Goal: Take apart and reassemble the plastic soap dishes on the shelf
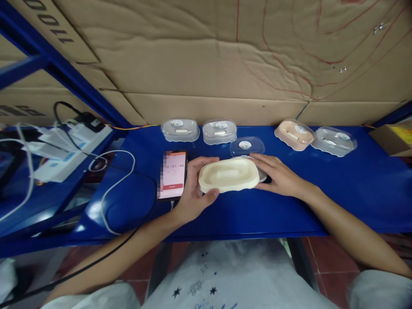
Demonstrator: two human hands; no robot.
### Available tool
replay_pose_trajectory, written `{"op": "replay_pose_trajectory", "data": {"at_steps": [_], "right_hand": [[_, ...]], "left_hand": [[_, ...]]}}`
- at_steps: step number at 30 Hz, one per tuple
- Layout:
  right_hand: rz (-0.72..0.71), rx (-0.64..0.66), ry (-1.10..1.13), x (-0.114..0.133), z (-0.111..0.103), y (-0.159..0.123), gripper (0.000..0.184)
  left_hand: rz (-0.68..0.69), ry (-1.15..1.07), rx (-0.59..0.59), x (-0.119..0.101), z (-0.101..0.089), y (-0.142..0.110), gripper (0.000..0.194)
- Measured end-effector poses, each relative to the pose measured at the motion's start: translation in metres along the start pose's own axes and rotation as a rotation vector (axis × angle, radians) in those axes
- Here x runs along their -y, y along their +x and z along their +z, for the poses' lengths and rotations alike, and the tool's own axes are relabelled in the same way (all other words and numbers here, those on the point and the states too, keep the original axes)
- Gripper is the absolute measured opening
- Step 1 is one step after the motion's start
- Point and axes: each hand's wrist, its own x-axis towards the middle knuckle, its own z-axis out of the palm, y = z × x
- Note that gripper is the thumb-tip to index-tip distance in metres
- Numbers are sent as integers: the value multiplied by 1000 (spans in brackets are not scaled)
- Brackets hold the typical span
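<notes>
A cream-coloured oval soap dish (pixel 228 175) is held tilted above the blue table, its hollow side facing me. My left hand (pixel 195 189) is closed on its left end, thumb on the near rim and fingers behind. At the right end, my right hand (pixel 277 176) has its thumb by the near edge and its fingers over the back. A grey piece (pixel 262 175) shows between the dish and that hand, partly hidden. Just behind lies a clear oval lid (pixel 247 146) with a round sticker.
Along the cardboard backing stand several lidded soap boxes: grey ones (pixel 180 131) (pixel 219 132) (pixel 334 141) and a peach one (pixel 294 134). A phone (pixel 173 176) showing a timer lies left of my left hand. White power strips (pixel 71 150) with cables occupy the left; a carton (pixel 392 139) sits far right.
</notes>
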Motion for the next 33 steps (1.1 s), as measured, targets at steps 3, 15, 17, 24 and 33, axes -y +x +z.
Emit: {"op": "replay_pose_trajectory", "data": {"at_steps": [3, 15, 17, 24, 33], "right_hand": [[47, -27, 90, -7, -4, -1, 65], [-56, -127, 302, 42, -14, -6, 68], [-72, -101, 299, 47, -8, -7, 72], [-37, -62, 149, 53, 2, -10, 90], [-43, 35, 6, 58, 15, -9, 87]], "left_hand": [[-12, -18, 26, -2, -1, 0, 66], [-210, -176, 138, -5, 9, -7, 103], [-248, -222, 126, -5, 9, -7, 107], [-354, -341, 116, -9, 7, -3, 113], [-306, -436, 136, -6, 11, -3, 102]]}}
